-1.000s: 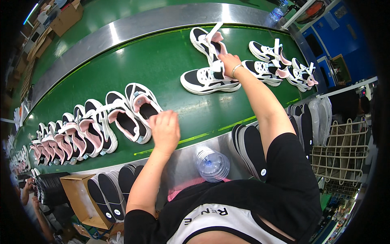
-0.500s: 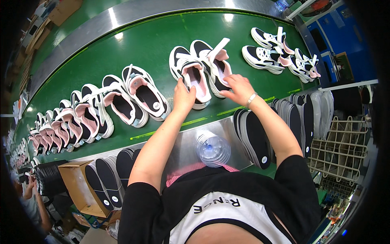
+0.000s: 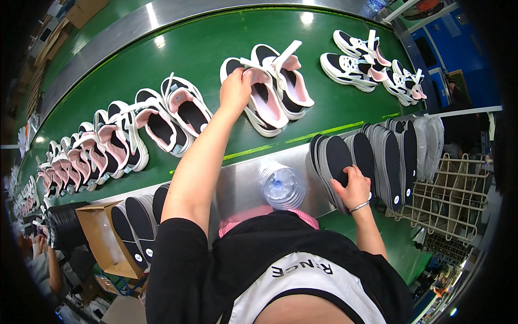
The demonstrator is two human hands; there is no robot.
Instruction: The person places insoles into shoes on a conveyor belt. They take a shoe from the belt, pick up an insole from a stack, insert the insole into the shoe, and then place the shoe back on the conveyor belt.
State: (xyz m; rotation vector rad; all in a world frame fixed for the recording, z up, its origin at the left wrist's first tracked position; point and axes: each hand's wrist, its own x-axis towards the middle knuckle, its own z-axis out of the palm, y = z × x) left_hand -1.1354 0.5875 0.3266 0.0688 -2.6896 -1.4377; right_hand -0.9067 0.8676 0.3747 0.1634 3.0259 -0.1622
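- Shoes (image 3: 270,89): white and black, pink lining
- Conveyor belt (image 3: 178,59): dark green, with a yellow-green stripe
- Insoles (image 3: 372,162): black
- Wire rack (image 3: 458,200): cream
- Water bottle (image 3: 282,186): clear, blue cap

left fingers (image 3: 233,81) hidden in shoe (image 3: 259,97)

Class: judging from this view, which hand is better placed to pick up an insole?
Probably the right hand: it already rests on the upright black insoles. The left hand is holding the pink-lined shoe.

head cam: single view | worn on head, aimed steeply down | green conveyor belt (image 3: 178,59) seen close from above | fisheye, edges bent near rim | own torso at bottom edge
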